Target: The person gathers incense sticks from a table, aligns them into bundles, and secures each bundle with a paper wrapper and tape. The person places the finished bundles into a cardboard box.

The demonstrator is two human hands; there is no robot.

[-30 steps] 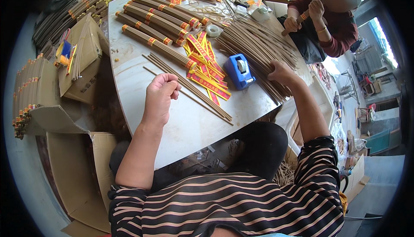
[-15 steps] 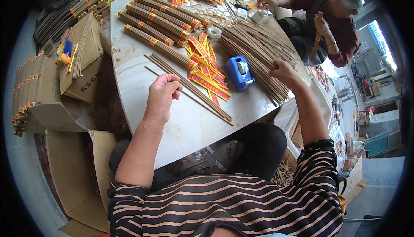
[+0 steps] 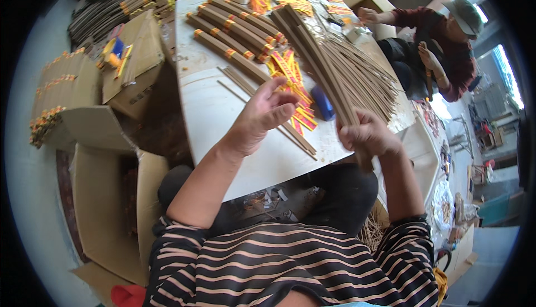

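A handful of long brown incense sticks [image 3: 321, 58] is gripped low down by my right hand [image 3: 371, 134] and raised off the table, slanting up to the left. My left hand [image 3: 262, 114] hovers over the near part of the table, fingers apart and nothing in it. Below it lie a few loose sticks [image 3: 237, 81]. Between my hands are red and yellow paper labels [image 3: 293, 78] and a blue tape dispenser [image 3: 322, 103], partly hidden behind the raised sticks. Several bundles of sticks with paper bands [image 3: 234, 33] lie at the back left.
More loose sticks [image 3: 363, 72] spread over the right of the white table [image 3: 201, 100]. Open cardboard boxes [image 3: 106, 195] stand on the left, with banded bundles [image 3: 53, 92] beside them. A co-worker [image 3: 441, 44] sits across at the far right, holding sticks.
My right hand has lifted a handful of sticks from the pile and brought it nearer. My left hand has moved right and its fingers have opened. The view has shifted a little.
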